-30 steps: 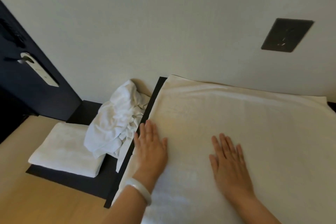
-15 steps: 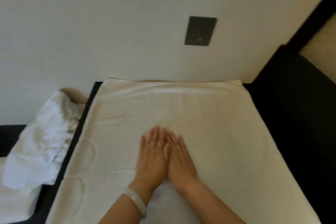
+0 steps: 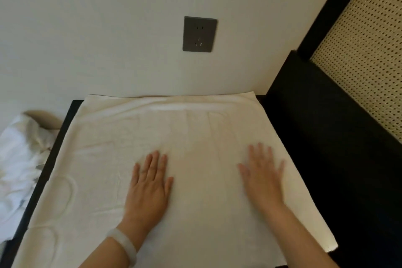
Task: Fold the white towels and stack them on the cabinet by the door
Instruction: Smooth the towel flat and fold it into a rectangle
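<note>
Towel [image 3: 174, 137]: white, lay spread flat under both hands; far edge against the wall [image 3: 108, 28], near edge out of view below the wrists; a raised band ran across it beyond the fingertips; faint creases to the left of the left hand.
Left hand [image 3: 148, 189]: lay palm down on the towel, fingers straight and close together, thumb out to the right; gripped nothing.
Right hand [image 3: 263, 180]: lay palm down on the towel near its right edge, fingers straight and slightly spread; gripped nothing; somewhat blurred.
Hands, relation: well apart, a bare stretch of towel between them.
Bracelet [image 3: 125, 246]: pale, smooth, worn on the left wrist.
Dark top [image 3: 52, 159]: bore the towel, which covered nearly all of it; a narrow strip showed to the left of the left hand.
Crumpled heap [image 3: 19, 169]: white cloth, unfolded, further left past the dark strip, partly cut off at the edge of view.
Socket [image 3: 199, 33]: grey plate on the wall, beyond the gap between the hands.
Dark furniture [image 3: 326, 159]: black, just right of the right hand, beside the towel's right edge.
Woven panel [image 3: 365, 50]: pale perforated weave in a black frame, beyond and right of the right hand.
</note>
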Demonstrator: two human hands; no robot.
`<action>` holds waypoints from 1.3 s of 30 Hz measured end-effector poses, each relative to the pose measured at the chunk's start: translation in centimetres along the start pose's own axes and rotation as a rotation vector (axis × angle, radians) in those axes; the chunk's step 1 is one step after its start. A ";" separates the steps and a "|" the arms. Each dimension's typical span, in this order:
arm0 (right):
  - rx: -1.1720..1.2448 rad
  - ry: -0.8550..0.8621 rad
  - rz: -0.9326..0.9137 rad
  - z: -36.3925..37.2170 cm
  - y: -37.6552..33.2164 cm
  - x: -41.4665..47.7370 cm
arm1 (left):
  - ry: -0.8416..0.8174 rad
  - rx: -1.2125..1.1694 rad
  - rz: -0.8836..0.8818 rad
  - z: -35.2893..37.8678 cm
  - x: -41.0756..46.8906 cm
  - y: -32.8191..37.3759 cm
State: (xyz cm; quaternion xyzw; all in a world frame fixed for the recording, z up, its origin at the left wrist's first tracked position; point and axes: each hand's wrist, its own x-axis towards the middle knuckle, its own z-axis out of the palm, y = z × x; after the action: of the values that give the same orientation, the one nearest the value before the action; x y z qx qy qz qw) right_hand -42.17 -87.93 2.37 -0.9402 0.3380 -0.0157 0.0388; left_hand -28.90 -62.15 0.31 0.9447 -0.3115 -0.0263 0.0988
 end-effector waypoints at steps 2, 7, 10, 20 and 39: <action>0.031 -0.026 -0.375 1.3 -3.8 -1.6 | -0.019 -0.013 0.007 -0.2 0.0 -0.1; 0.059 -0.040 -0.072 1.5 -0.5 -0.9 | -0.040 0.008 0.018 -0.8 -0.6 -1.0; 0.080 -0.173 0.063 -0.6 0.3 -0.5 | -0.048 0.025 -0.027 -1.1 -2.1 -2.4; -0.026 -0.469 -0.107 -1.1 -1.8 -5.8 | -0.171 0.127 -0.201 -2.1 -8.5 -8.3; 0.011 -0.077 -0.274 0.0 -12.2 8.1 | 0.014 0.061 -0.017 -2.7 7.6 -4.2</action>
State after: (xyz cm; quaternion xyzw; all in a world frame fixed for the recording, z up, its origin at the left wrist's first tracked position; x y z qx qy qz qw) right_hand -28.19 -83.68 3.46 -0.9772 0.2046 0.0132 0.0544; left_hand -20.01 -62.89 2.18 0.9502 -0.3032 -0.0110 0.0717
